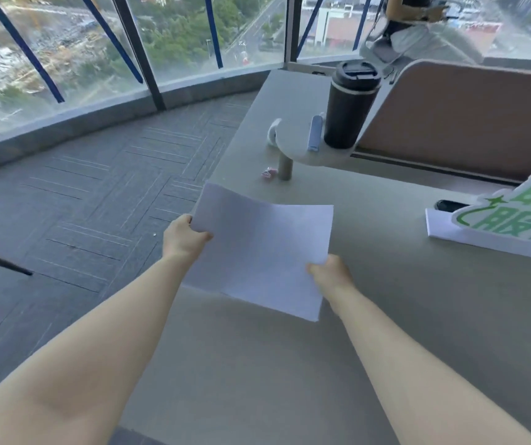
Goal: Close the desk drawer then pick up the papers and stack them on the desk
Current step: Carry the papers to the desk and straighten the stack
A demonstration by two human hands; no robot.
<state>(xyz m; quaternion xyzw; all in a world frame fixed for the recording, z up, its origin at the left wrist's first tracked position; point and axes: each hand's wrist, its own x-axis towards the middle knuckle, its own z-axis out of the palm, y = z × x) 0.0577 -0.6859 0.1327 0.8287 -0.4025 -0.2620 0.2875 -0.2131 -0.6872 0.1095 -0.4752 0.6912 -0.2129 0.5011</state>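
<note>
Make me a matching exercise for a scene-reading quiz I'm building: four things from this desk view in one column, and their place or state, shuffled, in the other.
Things:
1. papers
2. black tumbler
3. pink candy wrapper
4. green-lettered sign

Places or states:
A. standing upright on the raised round shelf
B. lying flat at the desk's right side
C. held in the grip of the left hand and right hand above the desk
D. on the desk beside the shelf's post

Pairs: 1-C, 2-A, 3-D, 4-B
</note>
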